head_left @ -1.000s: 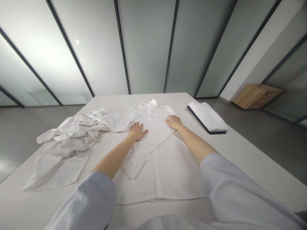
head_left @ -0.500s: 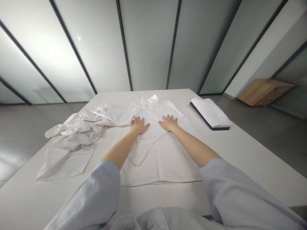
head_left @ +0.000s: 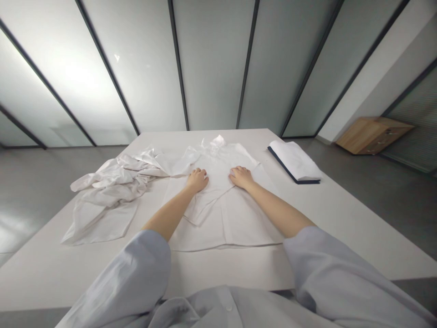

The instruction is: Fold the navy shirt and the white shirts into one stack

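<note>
No legible text, labels, brands, numbers or signs.
</note>
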`<action>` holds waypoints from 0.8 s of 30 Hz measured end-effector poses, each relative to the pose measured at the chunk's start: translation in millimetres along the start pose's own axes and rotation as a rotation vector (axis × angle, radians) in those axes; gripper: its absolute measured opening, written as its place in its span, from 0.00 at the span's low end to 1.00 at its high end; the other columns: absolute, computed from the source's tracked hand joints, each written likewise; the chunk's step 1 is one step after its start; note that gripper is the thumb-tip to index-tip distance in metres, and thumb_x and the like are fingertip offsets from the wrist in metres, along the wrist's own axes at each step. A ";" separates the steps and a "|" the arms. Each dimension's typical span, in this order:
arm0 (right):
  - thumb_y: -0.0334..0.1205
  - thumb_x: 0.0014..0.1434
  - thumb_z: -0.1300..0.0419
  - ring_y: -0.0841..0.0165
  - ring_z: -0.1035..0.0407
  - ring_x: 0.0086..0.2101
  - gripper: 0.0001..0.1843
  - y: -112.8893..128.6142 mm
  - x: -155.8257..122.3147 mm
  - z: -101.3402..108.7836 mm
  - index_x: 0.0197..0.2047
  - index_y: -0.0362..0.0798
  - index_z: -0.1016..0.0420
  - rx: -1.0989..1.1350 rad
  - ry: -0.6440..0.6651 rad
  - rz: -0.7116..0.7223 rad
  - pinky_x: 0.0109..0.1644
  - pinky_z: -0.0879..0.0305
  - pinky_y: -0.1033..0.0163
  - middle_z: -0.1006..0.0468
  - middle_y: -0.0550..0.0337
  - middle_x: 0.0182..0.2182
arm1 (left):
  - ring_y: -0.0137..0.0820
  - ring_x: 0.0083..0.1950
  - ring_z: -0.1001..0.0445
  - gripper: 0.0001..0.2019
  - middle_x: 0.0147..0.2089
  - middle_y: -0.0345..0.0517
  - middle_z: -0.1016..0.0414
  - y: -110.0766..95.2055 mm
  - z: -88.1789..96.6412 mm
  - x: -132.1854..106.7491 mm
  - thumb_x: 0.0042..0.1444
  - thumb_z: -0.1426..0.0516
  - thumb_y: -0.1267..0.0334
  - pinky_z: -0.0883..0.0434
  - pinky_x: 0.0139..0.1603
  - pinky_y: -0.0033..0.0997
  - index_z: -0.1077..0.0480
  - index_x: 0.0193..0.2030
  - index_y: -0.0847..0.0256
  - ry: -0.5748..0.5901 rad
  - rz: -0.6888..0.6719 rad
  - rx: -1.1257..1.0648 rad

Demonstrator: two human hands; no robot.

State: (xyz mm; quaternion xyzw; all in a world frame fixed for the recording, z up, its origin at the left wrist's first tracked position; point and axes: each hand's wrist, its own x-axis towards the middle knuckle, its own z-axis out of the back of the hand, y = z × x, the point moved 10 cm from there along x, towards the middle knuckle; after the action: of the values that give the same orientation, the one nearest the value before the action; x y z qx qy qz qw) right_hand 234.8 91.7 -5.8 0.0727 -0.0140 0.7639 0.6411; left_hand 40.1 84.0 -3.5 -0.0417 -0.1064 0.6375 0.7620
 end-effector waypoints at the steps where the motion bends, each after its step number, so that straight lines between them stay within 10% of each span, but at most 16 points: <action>1: 0.45 0.65 0.51 0.54 0.37 0.55 0.21 0.3 -2.3 0.3 0.57 0.48 0.29 0.015 -0.010 0.000 0.57 0.43 0.52 0.30 0.46 0.57 | 0.44 0.60 0.34 0.17 0.58 0.54 0.31 -1.1 0.2 -3.5 0.61 0.49 0.58 0.34 0.57 0.43 0.30 0.54 0.58 -0.003 -0.009 0.000; 13: 0.42 0.64 0.48 0.58 0.36 0.56 0.20 -2.9 -9.2 -2.5 0.57 0.48 0.28 0.131 -0.066 0.041 0.58 0.43 0.57 0.29 0.51 0.58 | 0.40 0.55 0.27 0.16 0.54 0.52 0.24 10.4 2.2 -21.9 0.58 0.46 0.61 0.33 0.58 0.37 0.28 0.51 0.63 -0.065 -0.109 -0.182; 24: 0.42 0.64 0.47 0.59 0.37 0.57 0.20 -4.2 -9.9 -4.1 0.57 0.48 0.29 0.150 -0.064 0.056 0.59 0.43 0.58 0.30 0.51 0.59 | 0.39 0.50 0.27 0.15 0.46 0.52 0.27 100.5 33.5 -26.4 0.54 0.46 0.64 0.32 0.57 0.40 0.28 0.47 0.62 -0.518 0.362 -0.533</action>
State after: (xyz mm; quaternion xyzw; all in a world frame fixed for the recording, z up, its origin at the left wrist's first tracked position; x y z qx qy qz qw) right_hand 240.1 83.2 -11.4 0.1444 0.0209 0.7776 0.6115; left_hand -68.2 74.2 6.2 -0.0936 -0.4471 0.7007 0.5481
